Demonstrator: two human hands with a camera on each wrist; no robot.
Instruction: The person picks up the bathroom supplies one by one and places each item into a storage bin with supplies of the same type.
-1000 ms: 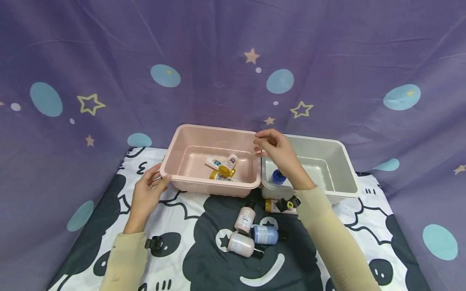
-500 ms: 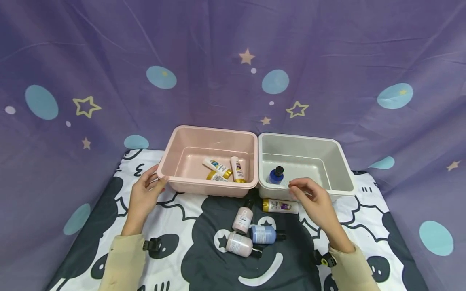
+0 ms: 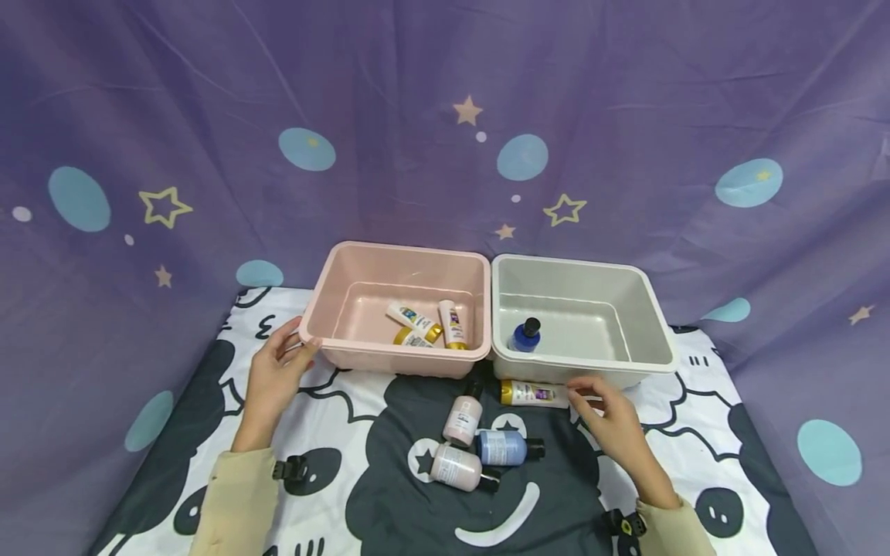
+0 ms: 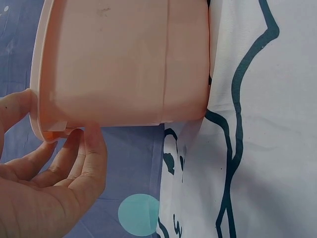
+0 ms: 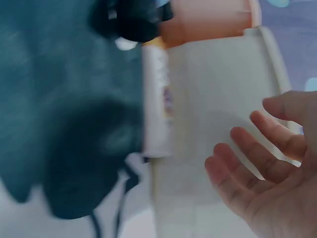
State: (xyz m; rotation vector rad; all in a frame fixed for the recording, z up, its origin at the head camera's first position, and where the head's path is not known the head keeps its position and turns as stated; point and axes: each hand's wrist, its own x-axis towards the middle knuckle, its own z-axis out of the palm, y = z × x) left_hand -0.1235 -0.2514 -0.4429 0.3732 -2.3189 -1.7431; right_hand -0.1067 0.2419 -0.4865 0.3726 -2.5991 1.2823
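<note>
The left corner of the pink bin (image 3: pixel 399 309) is held by the left hand (image 3: pixel 274 378). The right hand (image 3: pixel 610 417), fingers spread and holding nothing, is placed beside the white tube (image 3: pixel 534 394), which lies just right of that bin, against the grey bin (image 3: pixel 580 316).

Two bins side by side: left bin (image 3: pixel 327 309) w/ three tubes (image 3: pixel 424 324), right bin (image 3: pixel 650 309) w/ one bottle (image 3: pixel 525 335). Tube (image 3: pixel 534 393) lies just in front of right bin; three bottles (image 3: pixel 480 446) nearer, centre.
</note>
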